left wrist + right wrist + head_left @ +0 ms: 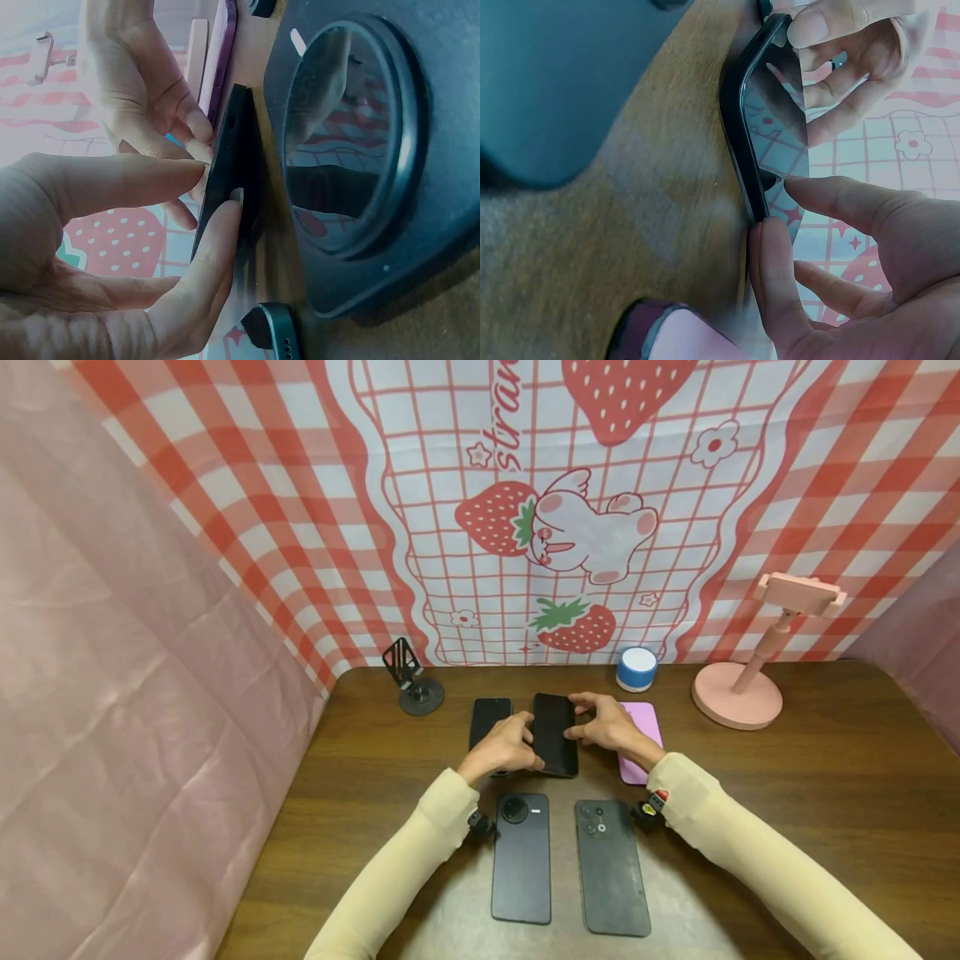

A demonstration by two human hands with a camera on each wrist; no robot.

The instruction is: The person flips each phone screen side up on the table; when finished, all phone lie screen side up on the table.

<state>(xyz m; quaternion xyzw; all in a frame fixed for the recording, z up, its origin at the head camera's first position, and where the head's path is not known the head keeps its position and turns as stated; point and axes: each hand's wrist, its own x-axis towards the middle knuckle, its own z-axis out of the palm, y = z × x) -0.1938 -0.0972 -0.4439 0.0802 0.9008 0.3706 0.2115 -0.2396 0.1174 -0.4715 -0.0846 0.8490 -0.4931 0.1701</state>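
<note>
A black phone [555,739] with its dark screen facing up is held between both hands, in the middle of the back row. My left hand [510,745] pinches its left side near the close corner; in the left wrist view the thumb is at the screen side and a finger [217,247] at the underside. Along the opposite edge, my right hand [606,723] grips with thumb and fingers. Whether the phone is fully off the table cannot be told. Partly under the left hand lies another dark phone [487,720]. A pink phone [647,727] lies beneath the right wrist.
Closer in, a dark grey phone [521,868] and a scuffed grey phone [613,877] lie camera side up on the wooden table [345,793]. Along the back stand a black phone stand [420,693], a blue-and-white round object [637,670] and a pink stand [738,697].
</note>
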